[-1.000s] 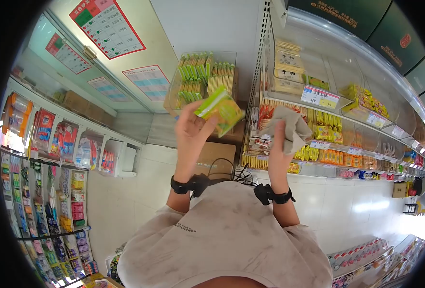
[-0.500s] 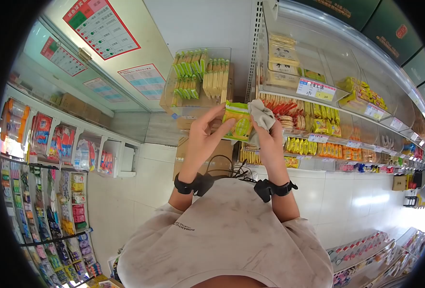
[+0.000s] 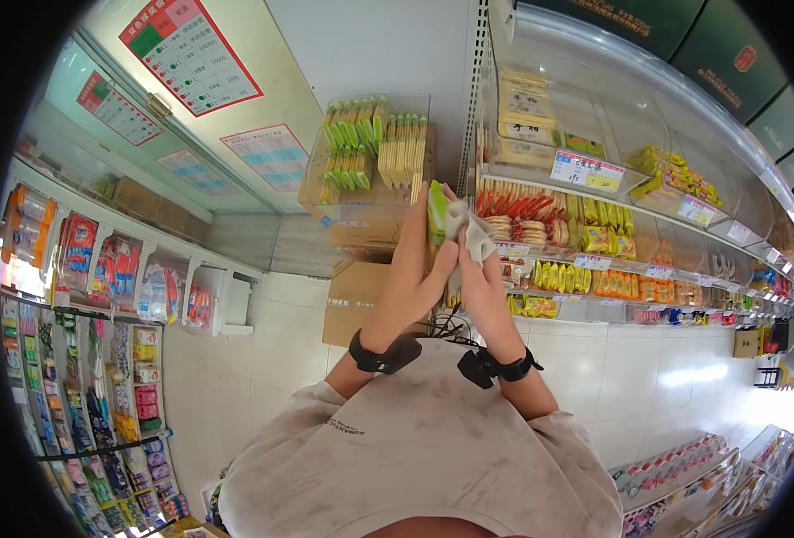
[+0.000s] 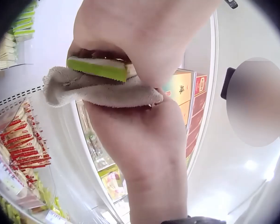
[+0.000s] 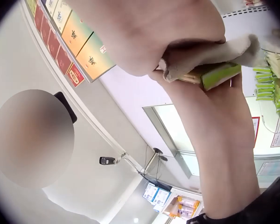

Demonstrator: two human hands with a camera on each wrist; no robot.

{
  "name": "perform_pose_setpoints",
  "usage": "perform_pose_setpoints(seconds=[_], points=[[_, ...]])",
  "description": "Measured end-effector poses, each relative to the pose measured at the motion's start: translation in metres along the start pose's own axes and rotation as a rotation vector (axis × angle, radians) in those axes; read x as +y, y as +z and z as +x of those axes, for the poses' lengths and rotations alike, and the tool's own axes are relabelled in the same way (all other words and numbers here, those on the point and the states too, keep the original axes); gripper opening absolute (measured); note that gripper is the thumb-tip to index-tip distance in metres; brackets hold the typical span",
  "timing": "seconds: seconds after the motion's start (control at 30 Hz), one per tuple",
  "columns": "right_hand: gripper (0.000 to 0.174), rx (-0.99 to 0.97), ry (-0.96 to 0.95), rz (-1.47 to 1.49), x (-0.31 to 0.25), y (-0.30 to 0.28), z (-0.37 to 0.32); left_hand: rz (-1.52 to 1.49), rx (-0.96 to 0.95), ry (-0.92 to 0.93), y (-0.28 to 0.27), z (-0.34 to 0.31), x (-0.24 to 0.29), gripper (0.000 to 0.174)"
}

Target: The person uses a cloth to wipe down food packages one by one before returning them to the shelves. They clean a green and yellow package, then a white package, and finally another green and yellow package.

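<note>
My left hand (image 3: 404, 280) holds a flat packet (image 3: 436, 213) with a green edge and a pale middle, turned nearly edge-on in the head view. A crumpled grey cloth (image 3: 478, 240) is gripped in my right hand (image 3: 484, 294) and lies against the packet's right face. Both hands are close together, thumbs towards me. The left wrist view shows the packet's green end (image 4: 100, 70) and the folded cloth (image 4: 107, 93) sandwiched between the two palms. From the right wrist, the cloth (image 5: 210, 58) covers one side of the packet (image 5: 220, 76); most of the packet is hidden.
Beyond the hands stands a clear bin (image 3: 316, 184) of similar green-topped packets, above a cardboard box (image 3: 354, 300). Snack shelves (image 3: 612, 202) with price tags run along the right. A rack of hanging goods (image 3: 101, 386) is at the left.
The right hand has brought the cloth leftward from apart to against the packet. The packet has turned from showing its printed face to edge-on, and the hands have closed in together.
</note>
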State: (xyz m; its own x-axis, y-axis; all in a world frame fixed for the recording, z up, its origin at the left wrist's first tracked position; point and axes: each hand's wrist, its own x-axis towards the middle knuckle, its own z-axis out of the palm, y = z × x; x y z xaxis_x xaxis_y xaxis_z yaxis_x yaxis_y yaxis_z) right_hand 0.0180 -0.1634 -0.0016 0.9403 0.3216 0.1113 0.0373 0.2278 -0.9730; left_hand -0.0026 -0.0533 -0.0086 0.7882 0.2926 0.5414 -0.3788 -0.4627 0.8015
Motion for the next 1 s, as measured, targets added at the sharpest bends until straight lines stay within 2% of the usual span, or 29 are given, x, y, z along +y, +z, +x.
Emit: perform_pose_setpoints(seconds=[0.03,0.1,0.17,0.27,0.37,0.4,0.47,0.5,0.6,0.7,0.8,0.9,1.0], points=[[0.046,-0.026,0.036,-0.007,-0.007,0.001,0.000,-0.012,0.020,0.003,0.003,-0.001,-0.002,0.043],[0.047,-0.064,0.018,-0.019,-0.006,-0.001,0.003,-0.017,-0.074,-0.071,0.002,0.000,-0.002,0.046],[0.047,-0.088,-0.087,-0.027,0.009,-0.010,0.016,0.012,-0.275,-0.199,-0.011,0.002,0.000,0.052],[0.046,-0.233,0.013,-0.026,0.006,-0.028,0.036,0.106,-0.484,-0.290,-0.018,0.002,0.002,0.049],[0.038,-0.236,0.130,-0.019,0.013,-0.040,0.042,0.004,-0.534,-0.209,-0.022,0.004,0.001,0.041],[0.036,-0.238,0.181,-0.023,0.014,-0.042,0.042,0.071,-0.448,-0.085,-0.020,0.003,-0.001,0.038],[0.037,-0.114,0.267,0.181,0.023,-0.041,0.040,0.203,-0.272,0.162,-0.014,0.000,-0.009,0.033],[0.038,-0.054,0.308,0.283,0.029,-0.041,0.040,0.148,-0.281,0.050,-0.015,0.000,-0.012,0.032],[0.033,-0.067,0.432,0.615,0.035,-0.040,0.042,0.008,-0.258,-0.234,-0.026,0.002,-0.017,0.030],[0.029,-0.046,0.476,0.582,0.028,-0.037,0.029,-0.076,-0.151,-0.405,-0.038,0.007,-0.020,0.030],[0.030,-0.045,0.138,0.303,0.039,-0.036,0.022,0.041,-0.127,-0.140,-0.045,0.011,-0.023,0.027],[0.029,-0.021,-0.012,0.022,0.036,-0.037,0.023,0.078,-0.129,-0.249,-0.042,0.010,-0.018,0.029],[0.035,0.070,-0.291,-0.137,0.019,-0.028,0.019,0.251,-0.201,-0.516,-0.036,0.008,-0.017,0.039]])
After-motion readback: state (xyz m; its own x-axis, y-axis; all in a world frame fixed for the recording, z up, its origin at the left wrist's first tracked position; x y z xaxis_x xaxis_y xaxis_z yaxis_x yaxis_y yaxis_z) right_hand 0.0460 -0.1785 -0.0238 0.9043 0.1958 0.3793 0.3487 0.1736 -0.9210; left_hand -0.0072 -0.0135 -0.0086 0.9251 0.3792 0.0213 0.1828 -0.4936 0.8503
